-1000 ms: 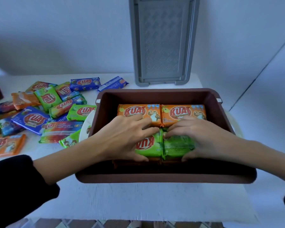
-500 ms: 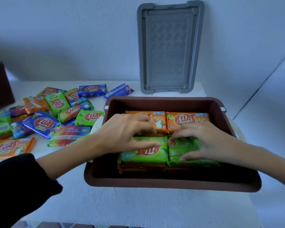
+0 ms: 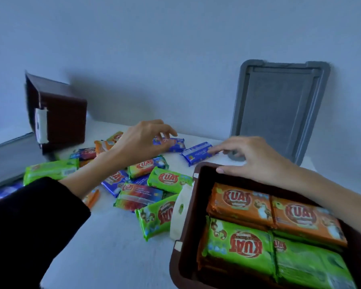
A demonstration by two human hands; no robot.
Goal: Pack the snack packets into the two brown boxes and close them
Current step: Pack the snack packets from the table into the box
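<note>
Blue packet (image 3: 197, 153) touches the right hand (image 3: 256, 159), grip apart; left hand (image 3: 140, 140) grip unclear.

The open box (image 3: 175, 268) sits at the near right of the surface (image 3: 113, 251). Packed packets (image 3: 240, 247) lie flat inside it, stacked on others: two side by side along its far side and two along its near side. Behind the open box, a lid (image 3: 279, 109) leans upright against the wall (image 3: 175, 59). Left of the open box, loose packets (image 3: 142, 195) lie in an overlapping heap, the nearest just beside it. Far to its left and further back, a second box (image 3: 61, 119) lies tipped on its side. The left hand (image 3: 142, 140) is over the heap's far edge. The right hand (image 3: 252, 157) reaches across the open box's far left corner, with a fingertip on a single packet (image 3: 198, 153) just behind that corner.
</note>
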